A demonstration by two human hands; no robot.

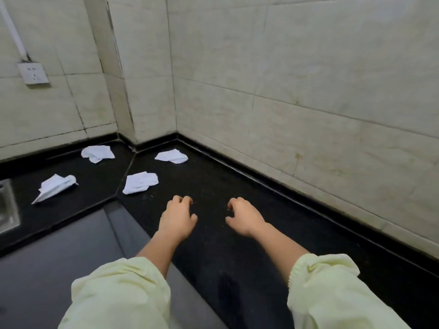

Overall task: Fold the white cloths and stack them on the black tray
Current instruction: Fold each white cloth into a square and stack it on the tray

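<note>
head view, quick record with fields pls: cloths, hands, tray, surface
cloths: four, white, crumpled, lying apart
positions: back left cloth; back right cloth; middle cloth; left cloth
surface: black counter
left hand: over counter, fingers loosely curled, holds nothing
right hand: likewise, holds nothing
tray: none visible apart from the counter
other: metal fixture at left edge; wall socket

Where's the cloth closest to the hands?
Head view, left of centre: the cloth lies crumpled on the black counter, just beyond the left hand and just right of the counter seam.
</note>
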